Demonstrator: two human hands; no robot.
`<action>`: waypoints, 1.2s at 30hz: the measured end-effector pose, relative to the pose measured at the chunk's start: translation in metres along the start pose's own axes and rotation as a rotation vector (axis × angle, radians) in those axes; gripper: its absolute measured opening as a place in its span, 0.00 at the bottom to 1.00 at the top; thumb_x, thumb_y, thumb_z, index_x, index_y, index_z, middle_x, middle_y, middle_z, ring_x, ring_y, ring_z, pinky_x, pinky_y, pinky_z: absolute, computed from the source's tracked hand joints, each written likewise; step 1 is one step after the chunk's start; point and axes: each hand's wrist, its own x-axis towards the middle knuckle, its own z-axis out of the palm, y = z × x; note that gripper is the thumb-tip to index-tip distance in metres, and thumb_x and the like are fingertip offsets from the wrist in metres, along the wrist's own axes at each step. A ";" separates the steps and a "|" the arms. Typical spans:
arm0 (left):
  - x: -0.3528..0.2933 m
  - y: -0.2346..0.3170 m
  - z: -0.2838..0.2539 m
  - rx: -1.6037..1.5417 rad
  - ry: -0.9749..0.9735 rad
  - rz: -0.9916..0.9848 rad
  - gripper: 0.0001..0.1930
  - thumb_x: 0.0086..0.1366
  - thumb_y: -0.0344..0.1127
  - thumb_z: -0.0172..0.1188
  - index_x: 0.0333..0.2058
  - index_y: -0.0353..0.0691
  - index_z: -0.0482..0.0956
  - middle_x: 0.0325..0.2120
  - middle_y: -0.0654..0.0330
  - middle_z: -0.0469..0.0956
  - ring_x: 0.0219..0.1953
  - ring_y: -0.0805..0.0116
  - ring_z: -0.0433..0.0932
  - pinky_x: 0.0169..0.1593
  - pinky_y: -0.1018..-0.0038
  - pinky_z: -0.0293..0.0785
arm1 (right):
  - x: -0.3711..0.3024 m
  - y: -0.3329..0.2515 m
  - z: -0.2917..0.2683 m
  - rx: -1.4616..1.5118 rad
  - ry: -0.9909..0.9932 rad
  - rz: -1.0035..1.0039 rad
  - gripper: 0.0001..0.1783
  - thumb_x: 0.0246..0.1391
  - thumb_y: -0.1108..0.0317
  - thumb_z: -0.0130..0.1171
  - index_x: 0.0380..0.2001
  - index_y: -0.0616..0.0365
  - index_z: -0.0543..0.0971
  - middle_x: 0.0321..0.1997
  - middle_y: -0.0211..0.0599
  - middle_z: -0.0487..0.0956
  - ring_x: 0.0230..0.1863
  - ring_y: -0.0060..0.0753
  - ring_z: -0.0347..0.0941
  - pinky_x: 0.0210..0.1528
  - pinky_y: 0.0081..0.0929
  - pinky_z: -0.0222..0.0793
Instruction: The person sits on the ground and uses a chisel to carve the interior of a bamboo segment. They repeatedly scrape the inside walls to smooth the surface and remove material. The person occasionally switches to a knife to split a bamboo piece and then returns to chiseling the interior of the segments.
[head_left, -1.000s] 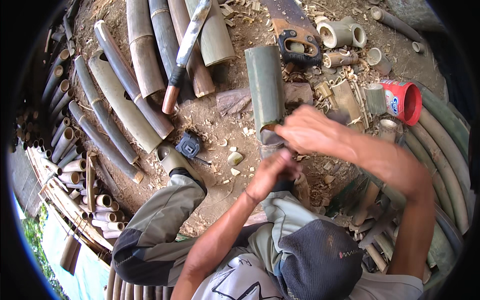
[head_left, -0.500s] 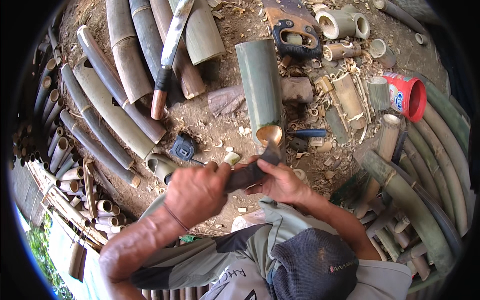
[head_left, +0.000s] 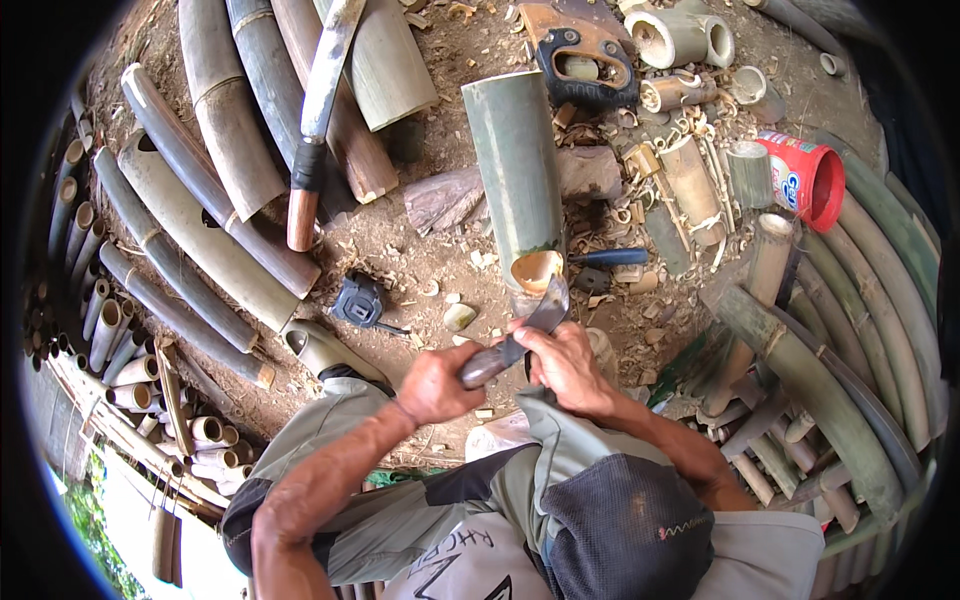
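Both my hands are closed on a knife (head_left: 548, 312) with a dark handle and a short, broad grey blade. My left hand (head_left: 438, 386) wraps the handle's rear part, whose middle shows between my hands. At the blade's base, my right hand (head_left: 568, 366) grips with its thumb laid along the top. The blade points up at the near end of a green bamboo section (head_left: 515, 170); whether it touches cannot be told. That end has a slanted cut with a pale, hollow opening. The bamboo lies propped across a brown log (head_left: 440, 200).
Left of the bamboo lie a machete (head_left: 322, 110), a tape measure (head_left: 362, 300) and long bamboo poles (head_left: 200, 215). On its right are a handsaw (head_left: 580, 50), a blue-handled tool (head_left: 615, 257), bamboo offcuts, a red tub (head_left: 805, 180) and stacked bamboo (head_left: 810, 390). Shavings litter the ground.
My left hand has drawn slightly down and right, farther from the camera. The knife's blade, blurred before, now shows clearly at the bamboo's cut end. Both hands keep hold of it.
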 end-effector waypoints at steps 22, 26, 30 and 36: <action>0.019 0.067 -0.096 0.699 -0.333 0.035 0.15 0.50 0.34 0.60 0.39 0.42 0.73 0.25 0.52 0.80 0.29 0.51 0.82 0.34 0.56 0.77 | 0.018 0.008 0.006 0.676 -0.432 0.142 0.17 0.63 0.58 0.57 0.49 0.57 0.78 0.24 0.25 0.75 0.14 0.17 0.60 0.27 0.27 0.71; 0.009 0.039 -0.049 0.494 -0.142 0.043 0.16 0.50 0.35 0.62 0.39 0.42 0.71 0.24 0.52 0.80 0.27 0.47 0.81 0.34 0.55 0.78 | 0.003 -0.004 0.006 0.457 -0.110 0.077 0.16 0.62 0.58 0.57 0.41 0.61 0.82 0.17 0.24 0.71 0.12 0.18 0.60 0.20 0.26 0.67; -0.012 0.036 0.020 0.316 0.019 -0.049 0.22 0.50 0.37 0.64 0.43 0.42 0.68 0.31 0.49 0.80 0.30 0.47 0.81 0.35 0.55 0.78 | -0.018 -0.012 -0.004 -0.146 0.024 -0.057 0.20 0.63 0.55 0.53 0.40 0.62 0.83 0.15 0.31 0.74 0.11 0.22 0.65 0.18 0.22 0.65; -0.003 0.073 -0.062 0.869 0.026 0.179 0.09 0.55 0.31 0.58 0.36 0.41 0.73 0.29 0.58 0.76 0.30 0.62 0.81 0.31 0.68 0.75 | -0.007 0.000 -0.004 0.784 -0.478 0.054 0.18 0.68 0.61 0.48 0.57 0.54 0.68 0.41 0.38 0.79 0.21 0.24 0.69 0.38 0.36 0.75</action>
